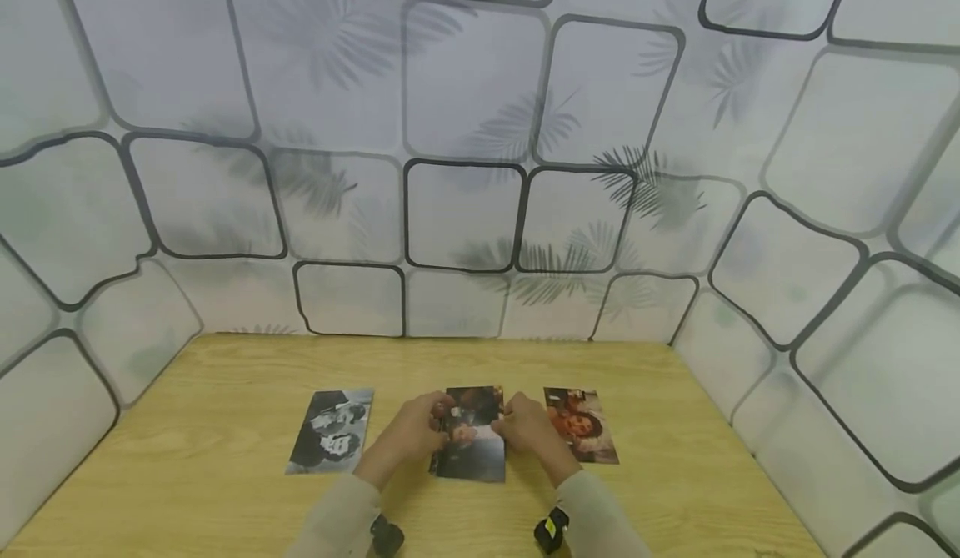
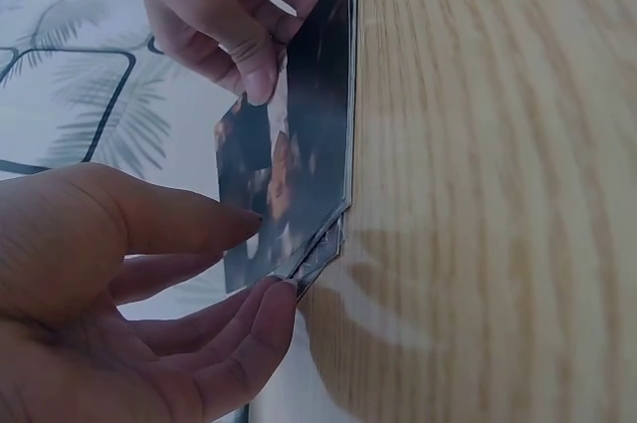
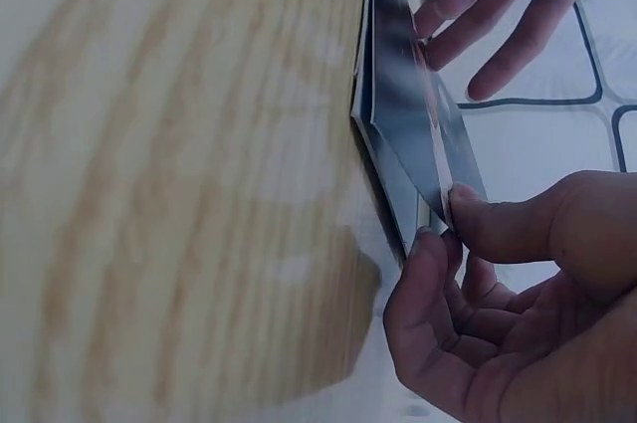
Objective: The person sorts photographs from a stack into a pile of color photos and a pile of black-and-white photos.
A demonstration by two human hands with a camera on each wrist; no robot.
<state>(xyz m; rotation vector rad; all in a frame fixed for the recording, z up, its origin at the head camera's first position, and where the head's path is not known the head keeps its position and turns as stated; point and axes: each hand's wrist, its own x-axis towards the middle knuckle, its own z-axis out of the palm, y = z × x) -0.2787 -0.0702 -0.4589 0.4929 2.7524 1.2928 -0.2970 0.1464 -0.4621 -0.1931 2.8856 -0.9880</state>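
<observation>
I have the left hand (image 1: 411, 431) and right hand (image 1: 527, 424) pinching a photo stack (image 1: 474, 460) on the counter (image 1: 187, 441), seemingly unseparated; a black-and-white photo (image 1: 330, 434) and a colour photo (image 1: 583, 429) already lie flat either side

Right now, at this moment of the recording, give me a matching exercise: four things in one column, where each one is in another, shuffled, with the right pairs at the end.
Things:
1. Black-and-white photo
2. Photo stack
3. Red-toned photo
4. Patterned backdrop

Places, as the head view shows them:
A. Upright behind the wood-grain table
B. On the table, farthest right of the photos
C. Between the left hand and the right hand, held by both
D. On the table, farthest left of the photos

Right pairs: 1-D, 2-C, 3-B, 4-A
</observation>
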